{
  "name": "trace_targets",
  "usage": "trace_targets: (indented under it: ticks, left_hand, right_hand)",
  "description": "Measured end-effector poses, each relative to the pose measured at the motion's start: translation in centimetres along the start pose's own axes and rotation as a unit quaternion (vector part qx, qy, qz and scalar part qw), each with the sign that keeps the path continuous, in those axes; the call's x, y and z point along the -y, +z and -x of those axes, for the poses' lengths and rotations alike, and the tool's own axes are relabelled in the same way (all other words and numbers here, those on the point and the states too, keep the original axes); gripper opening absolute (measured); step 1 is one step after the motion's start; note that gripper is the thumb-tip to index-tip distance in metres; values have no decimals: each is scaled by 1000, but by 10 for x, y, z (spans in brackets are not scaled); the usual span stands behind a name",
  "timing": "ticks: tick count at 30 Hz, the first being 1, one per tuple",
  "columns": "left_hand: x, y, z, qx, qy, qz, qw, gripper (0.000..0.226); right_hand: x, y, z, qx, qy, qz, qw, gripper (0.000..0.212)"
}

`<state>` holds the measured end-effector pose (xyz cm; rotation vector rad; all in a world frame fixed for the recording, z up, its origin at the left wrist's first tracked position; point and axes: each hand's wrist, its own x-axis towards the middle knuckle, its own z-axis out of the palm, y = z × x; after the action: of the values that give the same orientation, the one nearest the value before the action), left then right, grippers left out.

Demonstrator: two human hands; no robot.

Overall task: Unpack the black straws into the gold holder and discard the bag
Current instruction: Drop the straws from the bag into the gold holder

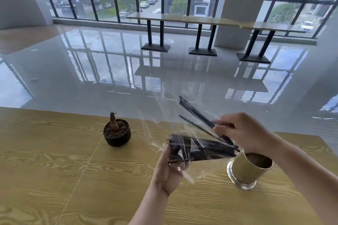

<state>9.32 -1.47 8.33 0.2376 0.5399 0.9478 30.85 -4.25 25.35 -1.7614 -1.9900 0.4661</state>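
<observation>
Head view, items by size: wooden table [54, 170]; clear bag [164, 129] of black straws [201, 149], held above the table, its end pinched in left hand [169, 170]; right hand [241, 131], closed on several straws drawn partway out; gold holder [246, 169], upright beneath it; potted plant [117, 132], well left.

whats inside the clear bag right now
A bundle of black straws still lies inside the clear bag, while the right hand grips a few. How many are left is hidden by glare and overlap.
</observation>
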Motion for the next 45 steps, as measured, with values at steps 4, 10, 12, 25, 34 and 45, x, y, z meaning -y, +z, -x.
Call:
trace_targets:
  ticks: [4, 10, 12, 25, 34, 45]
  left_hand:
    - [1, 13, -9, 23, 2, 55, 998, 107]
    - [-5, 28, -19, 67, 59, 23, 996, 60]
    - [-4, 33, -22, 67, 68, 23, 995, 53]
    - [-43, 54, -10, 166, 60, -213, 961, 59]
    - [-12, 61, -4, 27, 123, -300, 946, 40]
    - [-12, 50, 12, 20, 123, -365, 922, 32]
  right_hand:
    - [10, -20, 11, -9, -23, 76, 997, 26]
    - [8, -32, 24, -38, 43, -146, 988, 37]
    - [1, -32, 25, 11, 69, -182, 981, 48]
    - [-28, -2, 41, -17, 126, -293, 948, 41]
    - [-30, 32, 58, -12, 147, -345, 927, 62]
    - [-43, 51, 68, -127, 217, -399, 882, 67]
